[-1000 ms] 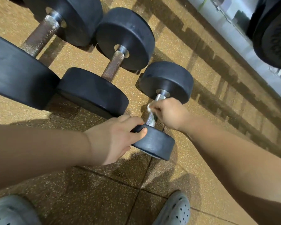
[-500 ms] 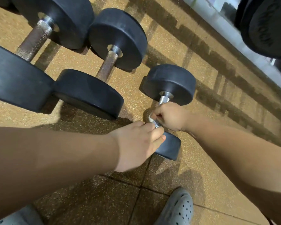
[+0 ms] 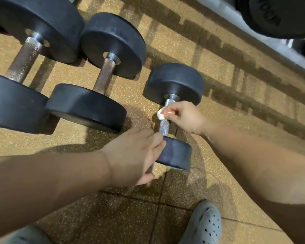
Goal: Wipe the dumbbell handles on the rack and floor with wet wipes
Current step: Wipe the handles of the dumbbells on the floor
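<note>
A small black dumbbell (image 3: 174,83) lies on the speckled rubber floor, its knurled silver handle (image 3: 164,126) bare in the middle. My right hand (image 3: 185,117) pinches a crumpled white wet wipe (image 3: 161,114) against the upper part of that handle, close to the far head. My left hand (image 3: 136,157) grips the near head (image 3: 177,154) of the same dumbbell, fingers over its top edge and thumb below.
Two bigger dumbbells with rusty handles lie to the left, a middle one (image 3: 104,76) and a large one (image 3: 23,60). A rack rail (image 3: 271,48) with black weights (image 3: 285,16) runs along the top right. My grey clogs (image 3: 204,226) stand below.
My right hand with the wipe has slid up the handle toward the far head, baring the knurled middle. My left hand stays on the near head.
</note>
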Demonstrator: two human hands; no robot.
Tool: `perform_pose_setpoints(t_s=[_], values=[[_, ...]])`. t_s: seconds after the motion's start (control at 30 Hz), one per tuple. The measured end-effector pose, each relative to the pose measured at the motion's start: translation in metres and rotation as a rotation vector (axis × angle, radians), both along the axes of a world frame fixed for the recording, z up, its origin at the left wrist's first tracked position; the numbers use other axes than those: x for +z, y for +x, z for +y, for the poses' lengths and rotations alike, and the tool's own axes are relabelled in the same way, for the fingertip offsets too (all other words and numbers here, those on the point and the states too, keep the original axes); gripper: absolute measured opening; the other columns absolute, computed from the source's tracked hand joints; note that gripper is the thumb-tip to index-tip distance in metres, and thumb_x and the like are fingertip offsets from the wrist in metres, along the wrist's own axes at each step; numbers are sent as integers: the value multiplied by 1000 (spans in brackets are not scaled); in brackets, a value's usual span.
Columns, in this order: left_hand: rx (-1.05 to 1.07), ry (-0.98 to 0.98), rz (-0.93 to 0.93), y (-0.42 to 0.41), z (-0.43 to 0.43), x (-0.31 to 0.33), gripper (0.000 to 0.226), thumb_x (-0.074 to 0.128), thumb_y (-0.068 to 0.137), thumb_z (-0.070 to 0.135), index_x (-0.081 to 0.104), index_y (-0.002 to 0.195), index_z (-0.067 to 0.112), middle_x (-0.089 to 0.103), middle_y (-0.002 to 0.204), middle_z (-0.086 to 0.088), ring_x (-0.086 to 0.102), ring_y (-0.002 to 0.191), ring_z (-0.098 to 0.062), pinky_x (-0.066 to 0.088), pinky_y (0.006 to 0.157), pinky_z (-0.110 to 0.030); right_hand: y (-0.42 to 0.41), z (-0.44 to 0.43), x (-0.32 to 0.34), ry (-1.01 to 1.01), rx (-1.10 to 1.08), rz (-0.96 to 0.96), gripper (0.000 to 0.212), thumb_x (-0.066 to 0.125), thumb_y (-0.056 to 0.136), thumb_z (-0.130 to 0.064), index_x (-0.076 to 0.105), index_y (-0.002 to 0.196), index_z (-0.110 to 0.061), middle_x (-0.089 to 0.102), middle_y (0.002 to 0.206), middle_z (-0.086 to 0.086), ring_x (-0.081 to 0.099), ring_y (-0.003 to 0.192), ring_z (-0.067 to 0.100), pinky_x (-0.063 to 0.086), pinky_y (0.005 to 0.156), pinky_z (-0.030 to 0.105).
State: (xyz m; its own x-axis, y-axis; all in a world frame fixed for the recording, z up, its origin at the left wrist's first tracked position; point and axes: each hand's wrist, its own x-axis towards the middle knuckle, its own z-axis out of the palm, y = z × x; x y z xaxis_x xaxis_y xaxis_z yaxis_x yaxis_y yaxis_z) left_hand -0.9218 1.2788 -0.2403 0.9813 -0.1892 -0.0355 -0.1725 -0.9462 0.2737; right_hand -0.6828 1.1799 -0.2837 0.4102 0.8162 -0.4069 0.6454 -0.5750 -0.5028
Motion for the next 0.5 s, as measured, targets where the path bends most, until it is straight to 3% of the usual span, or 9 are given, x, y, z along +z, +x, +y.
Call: perform_pose_setpoints(t_s=[0.13, 0.27, 0.37, 0.5], values=[[147, -52, -10, 4, 7, 2, 70, 42, 74, 77, 74, 94, 18, 58, 86, 2, 57, 81, -23, 52, 72, -39, -1, 8, -12, 130, -204, -32, 6, 66, 94, -23, 66, 95, -30, 69, 95, -7, 63, 86, 15, 48, 80, 29], [279, -82, 5, 8, 13, 8, 58, 50, 73, 78, 61, 67, 21, 41, 68, 8, 55, 63, -21, 46, 57, -33, -26, -17, -9, -7, -79, 197, 12, 70, 93, -23, 64, 85, -30, 65, 84, -7, 59, 76, 8, 47, 72, 27], [373, -106, 169, 14, 17, 19, 52, 59, 76, 77, 47, 72, 26, 31, 72, 12, 55, 74, -19, 44, 67, -32, -26, -28, -14, -84, -77, 299, 15, 69, 93, -13, 65, 89, -27, 67, 89, 2, 60, 80, 16, 51, 76, 33], [388, -31, 244, 26, 13, 25, 57, 56, 74, 82, 47, 78, 25, 47, 83, 8, 54, 81, -15, 45, 72, -30, -14, -19, -29, 108, -308, 270, 17, 66, 94, -9, 64, 85, -23, 60, 79, -5, 54, 74, 12, 43, 66, 20]])
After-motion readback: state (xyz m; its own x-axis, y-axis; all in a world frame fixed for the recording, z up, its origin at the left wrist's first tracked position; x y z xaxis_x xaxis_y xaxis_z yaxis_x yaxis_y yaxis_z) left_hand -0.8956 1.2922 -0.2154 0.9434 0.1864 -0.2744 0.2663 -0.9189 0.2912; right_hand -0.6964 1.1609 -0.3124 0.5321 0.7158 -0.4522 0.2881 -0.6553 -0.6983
